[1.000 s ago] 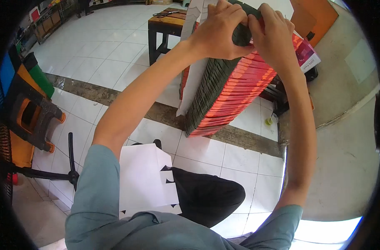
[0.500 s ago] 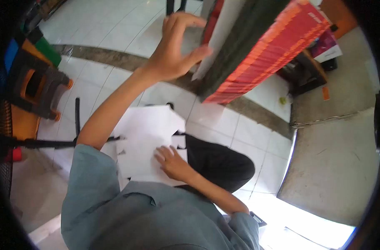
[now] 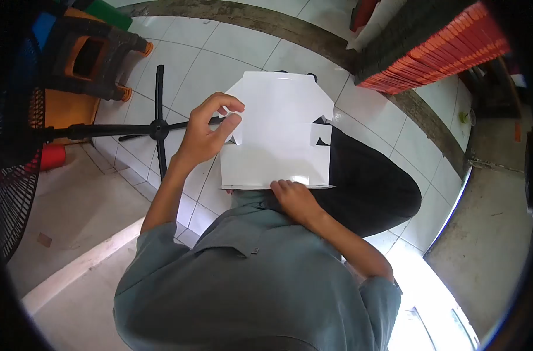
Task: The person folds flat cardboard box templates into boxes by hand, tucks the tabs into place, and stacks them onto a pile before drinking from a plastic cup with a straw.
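Observation:
A white die-cut cardboard blank [image 3: 275,117] lies across my lap, its far corners cut off at a slant and notches on both sides. My right hand [image 3: 296,202] is at the near edge, fingers curled over it and gripping; the thumb is hidden. Beside the left edge, my left hand [image 3: 208,128] hovers with bent fingers and a gap between thumb and index finger. Nothing shows in that gap. Under the blank, dark trousers [image 3: 372,181] cover my bent leg.
On the left are a fan's black stand [image 3: 158,128], its grille [image 3: 21,193] and a dark stool [image 3: 91,55] with orange feet. A tall stack of red-orange sheets [image 3: 430,52] stands at the far right. White tiles [image 3: 231,44] cover the floor.
My left hand has come down from high above the floor to the blank's left side. My right hand has shifted from the blank's surface to its near edge. The view has tilted down.

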The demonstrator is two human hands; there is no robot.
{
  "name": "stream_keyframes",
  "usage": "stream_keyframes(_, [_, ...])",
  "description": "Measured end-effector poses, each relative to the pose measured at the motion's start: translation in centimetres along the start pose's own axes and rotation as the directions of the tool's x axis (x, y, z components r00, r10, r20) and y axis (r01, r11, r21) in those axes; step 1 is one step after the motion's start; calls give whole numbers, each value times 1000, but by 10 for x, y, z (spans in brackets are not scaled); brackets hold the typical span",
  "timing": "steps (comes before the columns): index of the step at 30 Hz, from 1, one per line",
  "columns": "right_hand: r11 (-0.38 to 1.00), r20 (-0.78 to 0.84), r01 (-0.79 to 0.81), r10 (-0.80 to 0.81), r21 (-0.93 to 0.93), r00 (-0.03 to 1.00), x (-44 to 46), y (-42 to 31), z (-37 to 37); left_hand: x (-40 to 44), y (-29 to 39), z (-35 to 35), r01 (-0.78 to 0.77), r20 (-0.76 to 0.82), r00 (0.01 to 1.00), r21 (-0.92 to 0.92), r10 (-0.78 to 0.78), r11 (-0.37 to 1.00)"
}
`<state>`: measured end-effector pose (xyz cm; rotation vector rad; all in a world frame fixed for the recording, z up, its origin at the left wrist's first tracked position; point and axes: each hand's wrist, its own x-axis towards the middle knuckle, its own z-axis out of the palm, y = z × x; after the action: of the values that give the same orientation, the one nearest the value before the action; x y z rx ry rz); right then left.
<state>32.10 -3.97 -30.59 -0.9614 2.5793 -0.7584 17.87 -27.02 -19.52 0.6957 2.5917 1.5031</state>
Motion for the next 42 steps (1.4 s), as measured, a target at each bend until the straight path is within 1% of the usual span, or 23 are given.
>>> stream_keyframes(5, [936, -268, -75, 174, 343, 948, 0, -17, -63, -3, 23, -19, -111, 61, 992, 9, 110, 994])
stream_keyframes(6, [938, -267, -75, 172, 338, 948, -2, -18, -76, -4, 25, -21, -145, 61, 987, -36, 147, 989])
stream_keyframes(7, [963, -482, -21, 154, 270, 862, -3, -18, -88, -5, 23, -19, -148, 56, 987, -39, 150, 988])
stream_keyframes(8, [981, -671, 16, 118, 191, 732, -6, -19, -100, -6, 19, -15, -296, -90, 952, -48, 291, 954])
stream_keyframes(9, [975, -718, 60, 114, 212, 687, -11, -19, -111, -7, 18, -11, -438, -235, 877, -35, 419, 898])
stream_keyframes(10, [968, -762, 105, 110, 227, 638, -17, -18, -123, -5, 21, -6, -441, -239, 875, -37, 421, 897])
stream_keyframes(11, [974, -754, 132, 54, 185, 655, -26, -18, -138, -4, 27, -1, -557, -228, 791, 114, 567, 823])
stream_keyframes(13, [987, -737, 142, -43, 72, 675, -42, -15, -159, 5, 45, 15, -668, -79, 658, 396, 748, 630])
stream_keyframes(15, [991, -742, 136, -83, 12, 666, -50, -16, -172, 20, 58, 34, -698, 100, 628, 510, 772, 502])
stream_keyframes(17, [992, -773, 13, -104, -123, 626, -52, -26, -182, 27, 62, 55, -714, 144, 621, 510, 771, 480])
stream_keyframes(18, [978, -786, -72, -115, -198, 607, -52, -35, -186, 25, 60, 69, -741, 254, 659, 379, 708, 554])
stream_keyframes(19, [983, -807, -46, -119, -178, 579, -53, -40, -183, 24, 62, 82, -741, 371, 667, 241, 646, 627])
stream_keyframes(20, [987, -827, -22, -120, -158, 550, -55, -44, -179, 23, 72, 92, -743, 365, 665, 236, 652, 626])
stream_keyframes(26, [980, -864, -46, -147, -193, 482, -84, -32, -186, 48, 117, 86, -616, 516, 660, -43, 546, 786])
stream_keyframes(28, [996, -925, 27, -91, -87, 369, -91, -32, -192, 61, 114, 87, -572, 512, 645, -167, 567, 803])
stream_keyframes(29, [997, -938, 40, -82, -72, 336, -94, -29, -192, 67, 121, 82, -261, 674, 651, -232, 348, 937])
stream_keyframes(30, [996, -938, 37, -84, -75, 336, -97, -30, -194, 70, 126, 80, 78, 819, 557, -217, 137, 973])
stream_keyframes(31, [993, -934, -83, -50, -84, 353, -97, -30, -197, 68, 127, 84, 72, 819, 556, -217, 141, 974])
stream_keyframes(33, [963, -924, -244, -9, -111, 383, -97, -32, -203, 60, 133, 95, 374, 731, 674, -463, 107, 804])
stream_keyframes(36, [969, -952, -248, 70, -6, 298, -86, -28, -205, 65, 150, 91, 332, 636, 768, -500, 79, 800])
stream_keyframes(38, [993, -695, -113, 113, 46, 710, -96, -31, -223, 64, 149, 95, 307, 626, 775, -483, 79, 820])
stream_keyframes(41, [953, -618, -249, 301, 172, 726, -92, -37, -223, 65, 153, 94, 245, 633, 768, -428, 95, 870])
stream_keyframes(42, [957, -782, -285, 213, 48, 585, -84, -35, -220, 66, 154, 94, 246, 608, 791, -424, 72, 871])
